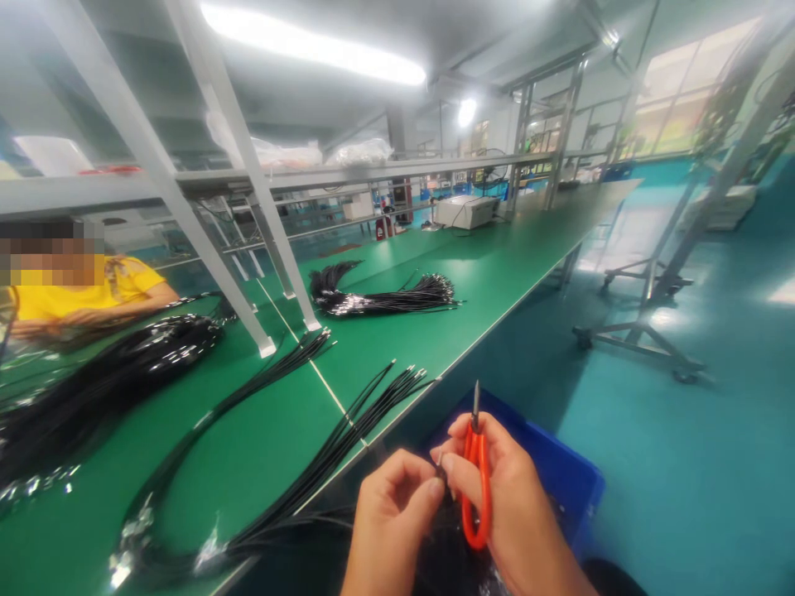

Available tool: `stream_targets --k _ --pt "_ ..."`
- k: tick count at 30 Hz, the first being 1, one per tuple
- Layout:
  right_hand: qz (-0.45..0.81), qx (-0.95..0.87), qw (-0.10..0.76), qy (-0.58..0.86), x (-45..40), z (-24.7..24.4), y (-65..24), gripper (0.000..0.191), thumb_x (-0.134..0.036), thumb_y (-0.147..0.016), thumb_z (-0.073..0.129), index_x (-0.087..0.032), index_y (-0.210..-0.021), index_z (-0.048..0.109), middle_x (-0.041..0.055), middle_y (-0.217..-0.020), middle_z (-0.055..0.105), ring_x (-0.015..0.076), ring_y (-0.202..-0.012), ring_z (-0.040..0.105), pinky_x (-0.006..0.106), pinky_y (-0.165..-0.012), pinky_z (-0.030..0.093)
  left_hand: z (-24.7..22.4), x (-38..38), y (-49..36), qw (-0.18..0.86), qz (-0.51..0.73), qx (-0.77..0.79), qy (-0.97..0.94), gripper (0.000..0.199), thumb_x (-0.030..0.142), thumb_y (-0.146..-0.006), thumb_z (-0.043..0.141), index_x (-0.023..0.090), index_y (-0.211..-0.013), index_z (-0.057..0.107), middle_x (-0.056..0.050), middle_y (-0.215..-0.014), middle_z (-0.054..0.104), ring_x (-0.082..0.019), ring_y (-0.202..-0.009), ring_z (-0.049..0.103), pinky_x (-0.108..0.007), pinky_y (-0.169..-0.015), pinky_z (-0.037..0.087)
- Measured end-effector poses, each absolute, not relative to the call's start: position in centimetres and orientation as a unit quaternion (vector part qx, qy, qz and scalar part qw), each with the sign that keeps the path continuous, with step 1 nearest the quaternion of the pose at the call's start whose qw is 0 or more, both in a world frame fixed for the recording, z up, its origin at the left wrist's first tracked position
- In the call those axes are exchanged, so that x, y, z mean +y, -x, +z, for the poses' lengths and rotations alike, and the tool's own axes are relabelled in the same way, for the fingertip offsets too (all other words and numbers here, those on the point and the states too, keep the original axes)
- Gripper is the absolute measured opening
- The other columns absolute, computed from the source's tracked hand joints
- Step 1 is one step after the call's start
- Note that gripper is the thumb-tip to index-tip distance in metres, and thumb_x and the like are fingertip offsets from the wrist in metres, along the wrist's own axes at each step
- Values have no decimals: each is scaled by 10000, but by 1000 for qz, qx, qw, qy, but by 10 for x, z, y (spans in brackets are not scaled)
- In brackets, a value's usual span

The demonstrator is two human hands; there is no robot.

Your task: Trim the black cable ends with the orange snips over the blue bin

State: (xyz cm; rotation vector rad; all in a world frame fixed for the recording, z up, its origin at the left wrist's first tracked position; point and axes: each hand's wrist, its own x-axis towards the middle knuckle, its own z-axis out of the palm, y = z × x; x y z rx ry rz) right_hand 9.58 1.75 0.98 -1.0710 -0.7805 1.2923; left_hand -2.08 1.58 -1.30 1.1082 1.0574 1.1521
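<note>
My left hand (397, 505) is closed, its thumb and finger pinching the end of a black cable (440, 472) above the bench's front edge. Close beside it on the right, my right hand (506, 488) holds scissors with red handles (477, 488), the blades pointing up and away. The right thumb and a finger reach to the same cable end. To the left, a curved bundle of black cables (204, 422) lies on the green bench (261, 463), its tips near the front edge.
Another black cable bundle (391, 300) lies farther back, and a large one (112, 381) at left. A person in yellow (93, 290) sits across. White posts (267, 190) rise from the bench. A blue bin (575, 488) stands below my hands; a wheeled frame (646, 335) is right.
</note>
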Motion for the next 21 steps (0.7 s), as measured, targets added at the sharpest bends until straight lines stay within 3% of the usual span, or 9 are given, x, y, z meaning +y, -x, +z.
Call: stream_targets --k 9,17,21 --pt "465 -410 580 529 8 -2 -101 222 -298 -684 687 -227 -837 542 -39 -648 586 151 -571 563 238 -499 425 -11 19 28 585 522 432 -446 206 332 -687 735 155 -649 636 30 -549 552 -75 -475 430 -172 -472 358" --pt "659 -405 500 389 -8 -3 -106 496 -608 -611 708 -190 -835 562 -75 -592 446 71 -475 372 207 -450 300 -8 20 31 563 555 426 -440 143 294 -700 733 166 -676 673 20 -617 593 -81 -528 460 -175 -519 391" --pt "708 -391 432 398 -11 -8 -102 413 -539 -617 720 -184 -764 568 -95 -512 393 54 -413 312 186 -376 214 -8 20 30 541 563 433 -450 116 273 -714 726 170 -689 678 24 -636 603 -84 -551 477 -171 -538 406"
